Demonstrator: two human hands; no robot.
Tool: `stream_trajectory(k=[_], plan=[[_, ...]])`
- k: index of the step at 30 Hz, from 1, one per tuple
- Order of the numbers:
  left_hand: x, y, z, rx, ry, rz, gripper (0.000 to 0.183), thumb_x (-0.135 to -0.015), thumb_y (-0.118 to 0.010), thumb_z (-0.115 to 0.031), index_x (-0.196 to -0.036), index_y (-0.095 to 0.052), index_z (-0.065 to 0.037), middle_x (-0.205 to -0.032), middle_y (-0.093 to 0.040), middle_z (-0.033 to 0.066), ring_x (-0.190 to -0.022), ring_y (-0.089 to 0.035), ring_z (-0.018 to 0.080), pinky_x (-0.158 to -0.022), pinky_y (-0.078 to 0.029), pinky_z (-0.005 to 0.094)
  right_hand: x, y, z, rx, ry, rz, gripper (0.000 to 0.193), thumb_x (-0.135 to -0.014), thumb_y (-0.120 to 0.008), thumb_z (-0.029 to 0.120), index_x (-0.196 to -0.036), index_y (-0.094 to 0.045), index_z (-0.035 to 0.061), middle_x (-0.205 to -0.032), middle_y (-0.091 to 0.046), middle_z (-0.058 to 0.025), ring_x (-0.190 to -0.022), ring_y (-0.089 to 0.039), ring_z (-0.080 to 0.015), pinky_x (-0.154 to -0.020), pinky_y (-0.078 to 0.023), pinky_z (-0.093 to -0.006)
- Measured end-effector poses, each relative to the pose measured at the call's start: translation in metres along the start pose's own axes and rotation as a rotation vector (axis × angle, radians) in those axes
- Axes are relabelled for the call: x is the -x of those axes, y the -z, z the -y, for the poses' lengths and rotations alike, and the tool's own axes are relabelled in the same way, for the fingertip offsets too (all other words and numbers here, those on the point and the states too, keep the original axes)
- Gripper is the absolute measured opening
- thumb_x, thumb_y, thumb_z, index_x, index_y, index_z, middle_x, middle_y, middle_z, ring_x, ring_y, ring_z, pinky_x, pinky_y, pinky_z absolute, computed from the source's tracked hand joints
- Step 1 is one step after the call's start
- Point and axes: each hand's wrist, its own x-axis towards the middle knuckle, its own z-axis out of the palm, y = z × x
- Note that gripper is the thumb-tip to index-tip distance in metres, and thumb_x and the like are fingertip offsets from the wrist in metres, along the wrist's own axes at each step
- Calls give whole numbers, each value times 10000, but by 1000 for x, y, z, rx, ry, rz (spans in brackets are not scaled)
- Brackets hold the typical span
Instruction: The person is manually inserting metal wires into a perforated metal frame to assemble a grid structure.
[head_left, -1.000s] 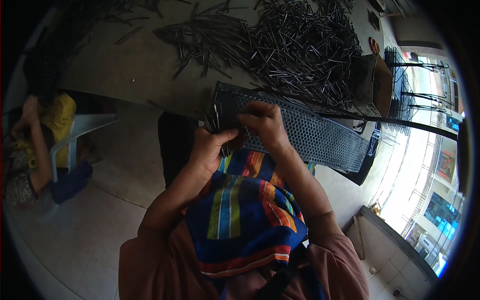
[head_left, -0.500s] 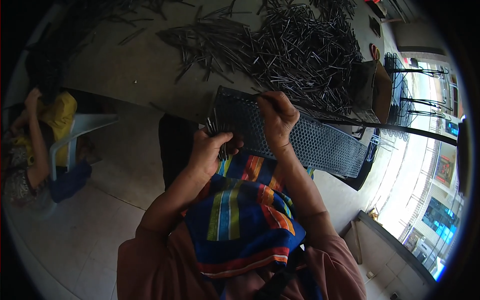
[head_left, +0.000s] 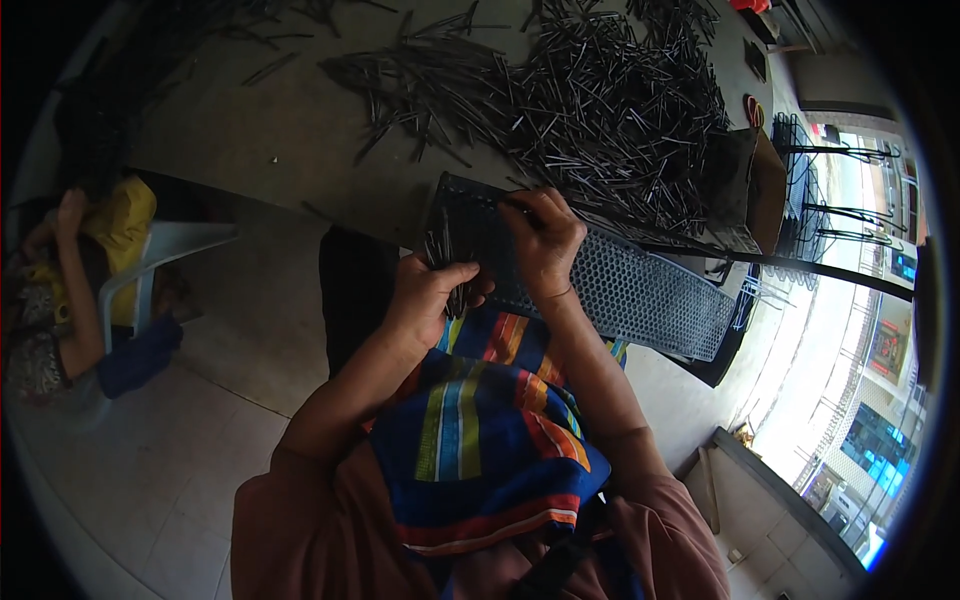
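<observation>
A bunch of thin dark rods stands out from my left hand, which is closed round it with the thumb across. Just to the right, my right hand is above a grey perforated metal tray, fingers curled in a pinch. Whatever those fingers may hold is hidden against the dark background. The tray slants down to the right along the near edge of the table. Beyond it, a large heap of similar loose rods covers the table top.
An open cardboard box stands right of the heap, with wire racks behind it. Another person sits at the left by a pale plastic chair. A striped cloth covers my lap.
My right hand has shifted slightly left and down, closer to the bunch of rods. My left hand keeps its hold and has moved very little.
</observation>
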Motion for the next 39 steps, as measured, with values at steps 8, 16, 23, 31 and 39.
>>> stream_trajectory(k=[8,16,23,31,39], plan=[[-7,-3,1,63,-5,10,120,-826,-640,8,-946,-632,13,-800,-659,103,-656,-654,195,-552,-518,290,-5,4,-3,116,107,61,124,-757,-702,-15,-879,-694,7,-760,-650,-69,-656,-629,-137,-597,-480,-250],[-9,-7,5,-34,-69,101,199,-815,-656,9,-1013,-648,8,-863,-682,96,-716,-674,190,-635,-561,309,15,24,11,-369,-523,449,99,-769,-699,23,-825,-671,-54,-721,-686,-103,-658,-636,-118,-579,-489,-256],[-7,-5,7,39,-89,-48,165,-821,-660,2,-986,-661,12,-851,-693,95,-722,-685,178,-644,-561,292,13,35,7,-563,-551,47,73,-808,-678,-2,-878,-661,-16,-686,-601,-7,-584,-510,-61,-562,-417,-193],[-4,-12,5,-13,9,2,101,-849,-590,-5,-945,-621,2,-824,-687,137,-674,-682,204,-557,-551,304,-1,31,-7,-61,143,-114,162,-772,-666,-88,-907,-653,0,-815,-602,-17,-684,-518,-63,-603,-408,-192],[-6,-7,7,-24,14,-15,110,-840,-617,-14,-949,-624,-7,-818,-691,134,-659,-678,197,-538,-534,292,1,28,-16,-139,105,-104,178,-777,-649,-110,-913,-657,6,-817,-613,-24,-640,-535,-63,-554,-418,-192]])
